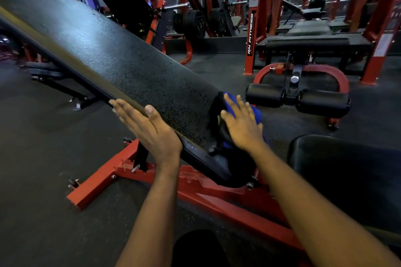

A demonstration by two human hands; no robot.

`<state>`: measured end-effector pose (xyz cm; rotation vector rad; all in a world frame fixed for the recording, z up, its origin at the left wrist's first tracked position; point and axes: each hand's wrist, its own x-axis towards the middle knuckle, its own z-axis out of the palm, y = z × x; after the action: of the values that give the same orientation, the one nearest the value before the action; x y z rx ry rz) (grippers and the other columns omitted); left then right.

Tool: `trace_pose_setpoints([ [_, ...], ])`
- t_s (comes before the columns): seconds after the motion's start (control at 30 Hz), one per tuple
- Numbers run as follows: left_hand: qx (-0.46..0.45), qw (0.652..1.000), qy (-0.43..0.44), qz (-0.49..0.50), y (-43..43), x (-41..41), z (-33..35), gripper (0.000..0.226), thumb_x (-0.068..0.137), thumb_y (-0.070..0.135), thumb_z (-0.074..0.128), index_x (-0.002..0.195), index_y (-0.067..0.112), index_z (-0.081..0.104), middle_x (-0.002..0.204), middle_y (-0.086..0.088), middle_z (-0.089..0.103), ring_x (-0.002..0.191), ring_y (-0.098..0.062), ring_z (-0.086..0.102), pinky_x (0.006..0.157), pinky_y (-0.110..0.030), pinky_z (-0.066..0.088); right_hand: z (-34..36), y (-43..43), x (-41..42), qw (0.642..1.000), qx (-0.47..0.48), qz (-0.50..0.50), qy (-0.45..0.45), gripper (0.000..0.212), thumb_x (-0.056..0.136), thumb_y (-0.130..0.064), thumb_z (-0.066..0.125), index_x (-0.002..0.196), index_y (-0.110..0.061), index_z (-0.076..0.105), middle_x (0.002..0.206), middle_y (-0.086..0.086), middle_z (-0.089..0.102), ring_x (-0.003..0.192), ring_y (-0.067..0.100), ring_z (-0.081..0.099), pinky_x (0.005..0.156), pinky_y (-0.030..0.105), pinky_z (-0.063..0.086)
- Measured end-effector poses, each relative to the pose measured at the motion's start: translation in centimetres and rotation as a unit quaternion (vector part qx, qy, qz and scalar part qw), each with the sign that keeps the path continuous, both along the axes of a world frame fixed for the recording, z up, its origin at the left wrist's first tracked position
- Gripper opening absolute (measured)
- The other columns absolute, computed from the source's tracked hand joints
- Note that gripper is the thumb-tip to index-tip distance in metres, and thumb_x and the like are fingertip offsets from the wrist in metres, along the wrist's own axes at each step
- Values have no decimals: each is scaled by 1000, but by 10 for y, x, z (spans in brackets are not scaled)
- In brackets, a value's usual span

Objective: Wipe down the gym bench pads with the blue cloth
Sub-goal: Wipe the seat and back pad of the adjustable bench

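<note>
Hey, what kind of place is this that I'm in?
A weight-training gym, most likely. The long black textured bench pad tilts on a red steel frame, round black weight plates are racked behind it, and a red rack upright reads RN FITNESS.

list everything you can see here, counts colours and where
back pad: one, black and speckled with droplets, slanting from upper left to centre
blue cloth: one, blue, at the back pad's lower end under the right hand
seat pad: one, black, lower right
bench frame: one, red, on the floor beneath the pads
roller pads: two, black, right of the cloth
far bench: one, black, right background
rack upright: one, red with a lettered strip, centre right
weight plates: a stack, black, centre background
left hand: fingers straight, resting on the back pad's near edge
right hand: flat, pressing the cloth
</note>
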<state>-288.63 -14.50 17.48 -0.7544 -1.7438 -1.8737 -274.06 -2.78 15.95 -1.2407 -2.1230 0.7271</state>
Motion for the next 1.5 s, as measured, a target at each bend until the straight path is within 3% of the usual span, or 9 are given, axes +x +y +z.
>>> trace_pose_setpoints([
  [0.17, 8, 1000, 1, -7, 0, 1, 2, 59, 107, 28, 30, 155, 0, 10, 164, -14, 4, 152, -23, 2, 123, -30, 1, 16, 48, -9, 998, -47, -39, 2, 56, 99, -56, 37, 152, -52, 19, 166, -8, 11, 152, 20, 13, 118, 57, 9],
  [0.47, 17, 1000, -6, -19, 0, 2, 0, 60, 107, 30, 28, 156, 2, 8, 165, -12, 3, 152, -23, 1, 123, -32, 1, -32, -90, 38, 999, 39, 21, 22, 55, 100, -54, 36, 148, -61, 9, 160, -28, -11, 149, 3, -13, 117, 55, 7],
  [0.77, 37, 998, -1, -45, -5, 3, 3, 61, 106, 33, 26, 155, 1, 9, 164, -13, 4, 152, -23, 1, 122, -27, -1, 5, 7, 5, 997, -49, -56, 20, 54, 101, -49, 39, 151, -55, 17, 165, -14, 4, 152, 15, 5, 117, 57, 6],
  [0.87, 38, 998, 0, -42, -3, 5, 4, 60, 105, 32, 26, 154, -1, 13, 164, -15, 7, 152, -25, 5, 123, -31, 2, -2, -38, 16, 1000, 20, 11, 17, 50, 102, -46, 41, 148, -56, 23, 163, -21, 7, 151, 4, 2, 116, 53, 11],
  [0.97, 52, 998, 11, -29, -10, -7, 4, 53, 105, 26, 31, 150, -2, 29, 158, -16, 26, 147, -26, 23, 120, -42, 18, -13, -93, 23, 989, 123, 77, 27, 53, 94, -61, 31, 146, -61, 21, 159, -32, 6, 147, -7, -1, 111, 38, 15],
  [1.1, 87, 995, 42, -13, -26, -58, 15, 37, 103, 20, 37, 130, -3, 48, 130, -18, 47, 121, -26, 43, 106, -52, 33, 1, -100, 4, 975, 191, 108, -22, 53, 95, -65, 19, 147, -63, 12, 160, -32, 2, 149, -4, -3, 115, 50, 18],
  [1.27, 33, 999, -19, -20, -13, -110, 58, 62, 102, 36, 30, 150, -3, 27, 155, -18, 24, 142, -31, 22, 115, -27, 12, 39, -92, -46, 951, 252, 161, -76, 51, 102, -57, 26, 151, -57, 11, 163, -23, 3, 152, 6, 2, 116, 51, 18],
  [1.4, 50, 997, -45, -26, -2, -105, 53, 63, 104, 35, 29, 155, 1, 12, 163, -15, 8, 149, -27, 9, 111, -9, -7, 15, -108, -8, 937, 291, 182, -69, 53, 103, -53, 34, 152, -54, 12, 163, -24, -1, 151, 5, 1, 117, 48, 21],
  [1.5, 62, 997, -44, -33, -1, -101, 52, 61, 105, 31, 29, 155, 1, 12, 163, -16, 7, 150, -26, 7, 113, -13, -6, -6, -119, 18, 936, 298, 168, -76, 54, 102, -54, 36, 152, -53, 15, 164, -22, -1, 152, 7, 1, 115, 49, 24],
])
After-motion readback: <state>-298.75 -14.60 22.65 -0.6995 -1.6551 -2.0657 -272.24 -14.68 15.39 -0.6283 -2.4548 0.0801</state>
